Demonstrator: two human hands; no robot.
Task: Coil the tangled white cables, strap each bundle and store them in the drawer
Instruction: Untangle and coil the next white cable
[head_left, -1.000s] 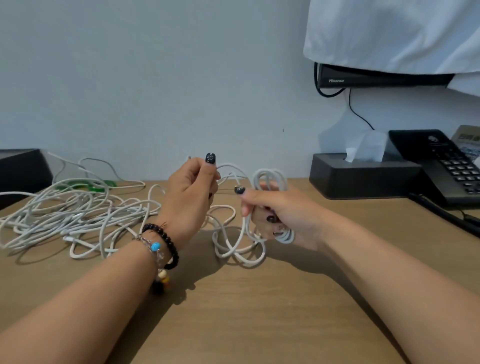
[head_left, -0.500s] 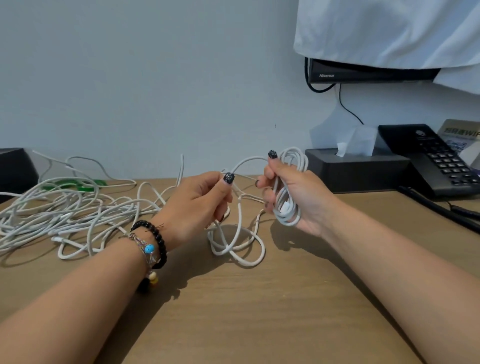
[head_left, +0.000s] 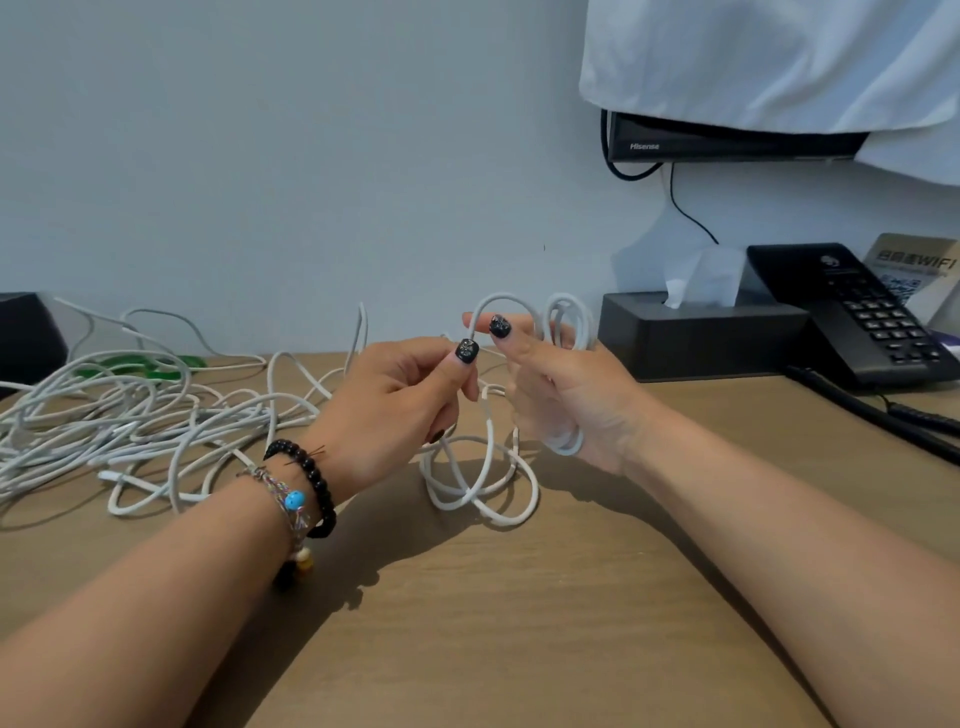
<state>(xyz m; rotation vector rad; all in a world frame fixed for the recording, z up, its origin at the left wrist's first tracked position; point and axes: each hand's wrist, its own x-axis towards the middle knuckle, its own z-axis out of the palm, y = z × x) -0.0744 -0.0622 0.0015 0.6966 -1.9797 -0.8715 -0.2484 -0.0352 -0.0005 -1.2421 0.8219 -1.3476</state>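
White cable coil (head_left: 567, 332) sits in the right hand (head_left: 563, 400), several loops stacked, held up above the desk (head_left: 519, 623); fingers curled round the loops, thumb and forefinger pinching a fresh arc of the same cable at the top; left hand (head_left: 395, 410) just beside it, thumb and fingers pinching the cable strand (head_left: 480, 325) where that arc comes down; the two hands nearly touch at the thumbs; below them the loose remainder of the cable (head_left: 478, 483) hangs down and lies in a few open loops on the desk, between the wrists; big tangle of white cables (head_left: 130, 415) spread on the desk's left part, well apart from the coil, reaching the back wall; something green (head_left: 130, 364) lies under the tangle's far edge, cannot tell what; left wrist wears a black bead bracelet (head_left: 311, 483) and a thin one with a blue bead; dark tissue box (head_left: 701, 332) at the back right, tissue sticking up; black desk phone (head_left: 852, 317) right of it, its cord running along the desk; WiFi card (head_left: 914, 265) behind the phone; black screen edge (head_left: 727, 143) on the wall above, partly draped with white cloth (head_left: 769, 57); dark box (head_left: 26, 332) at far left edge.
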